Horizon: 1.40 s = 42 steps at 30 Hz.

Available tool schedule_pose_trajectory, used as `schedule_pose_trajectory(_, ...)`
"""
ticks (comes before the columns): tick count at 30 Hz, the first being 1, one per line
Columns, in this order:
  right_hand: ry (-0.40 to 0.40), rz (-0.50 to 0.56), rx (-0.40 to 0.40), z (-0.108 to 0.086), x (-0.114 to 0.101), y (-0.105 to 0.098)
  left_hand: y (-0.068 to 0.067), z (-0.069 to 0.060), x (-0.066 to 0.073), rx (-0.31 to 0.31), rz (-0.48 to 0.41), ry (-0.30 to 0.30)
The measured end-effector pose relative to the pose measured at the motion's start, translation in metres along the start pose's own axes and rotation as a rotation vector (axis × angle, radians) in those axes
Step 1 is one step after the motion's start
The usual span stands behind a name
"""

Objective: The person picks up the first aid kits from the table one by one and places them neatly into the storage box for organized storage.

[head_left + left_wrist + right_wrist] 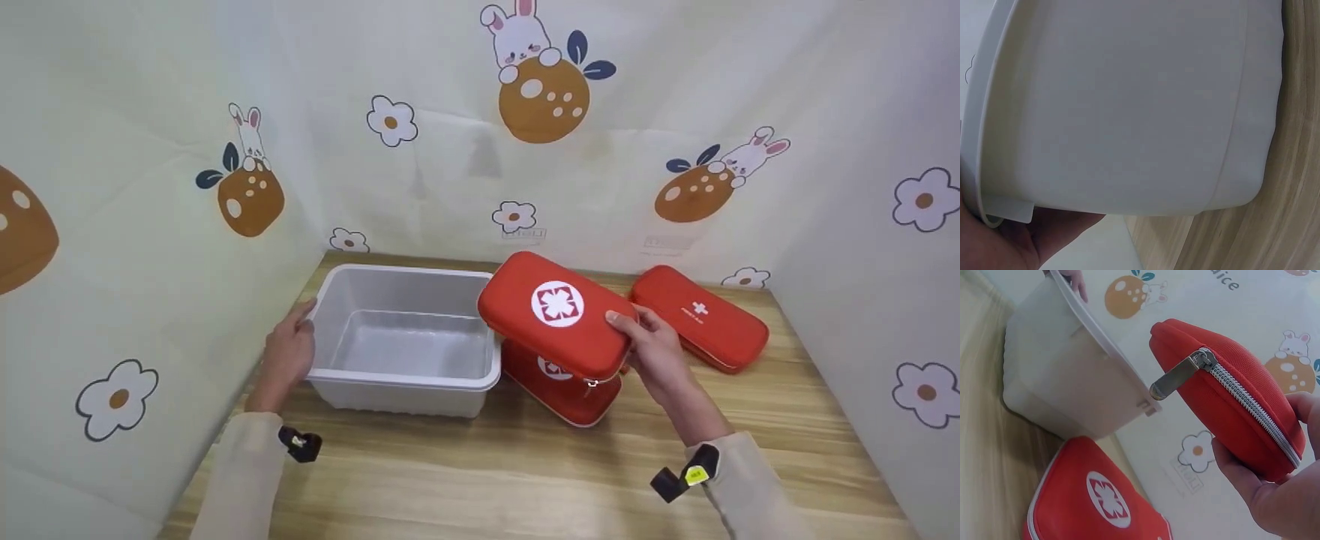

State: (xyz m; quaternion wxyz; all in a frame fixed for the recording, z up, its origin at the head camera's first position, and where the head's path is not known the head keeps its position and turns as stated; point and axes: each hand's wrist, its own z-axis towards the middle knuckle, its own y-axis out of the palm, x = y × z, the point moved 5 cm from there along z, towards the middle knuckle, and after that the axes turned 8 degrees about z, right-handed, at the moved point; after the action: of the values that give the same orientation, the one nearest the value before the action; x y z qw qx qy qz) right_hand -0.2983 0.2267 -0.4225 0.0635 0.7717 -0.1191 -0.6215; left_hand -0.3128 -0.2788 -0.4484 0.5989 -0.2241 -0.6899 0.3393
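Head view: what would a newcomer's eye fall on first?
Likely the red zippered emblem case, held up by the right hand near the center. Next, the pale plastic tub to its left, which the left hand grips at its left rim. Then, on the wooden tabletop, a second red emblem case partly hidden behind the held one, and the red FIRST AID case farther right.

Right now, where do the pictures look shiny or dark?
Head view: pale glare on the wood-grain tabletop near the bottom edge; left wrist view: outer wall of the gray plastic bin looks dim; right wrist view: dark shadow beside the bin, shine on the metal zipper pull of the red zippered case.
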Motion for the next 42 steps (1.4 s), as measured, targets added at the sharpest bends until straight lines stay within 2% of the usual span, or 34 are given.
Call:
schedule_pose_trajectory(4,0.018,0.024,-0.052,0.002,0.004,0.016,-0.003,-0.001,0.002,0.042,0.010,0.019)
schedule_pose_trajectory(13,0.062,-0.004,-0.123,0.010,0.011,0.050,0.000,0.001,0.000,0.036,0.005,0.013)
schedule_pose_trajectory(19,0.075,-0.036,-0.136,0.017,0.014,0.071,0.001,0.002,0.001,0.031,0.002,0.021)
schedule_pose_trajectory(25,0.085,-0.113,-0.126,0.022,0.015,0.093,0.001,0.001,0.000,0.030,0.000,0.015)
schedule_pose_trajectory(30,0.078,-0.156,-0.150,0.027,0.014,0.117,-0.001,0.000,-0.001,0.034,-0.012,0.015)
schedule_pose_trajectory(37,0.104,-0.163,-0.170,0.033,0.018,0.143,-0.002,0.001,0.000,0.033,-0.024,0.043)
schedule_pose_trajectory(42,0.130,-0.183,-0.171,0.035,0.023,0.156,-0.001,0.001,0.000,0.033,-0.024,0.037)
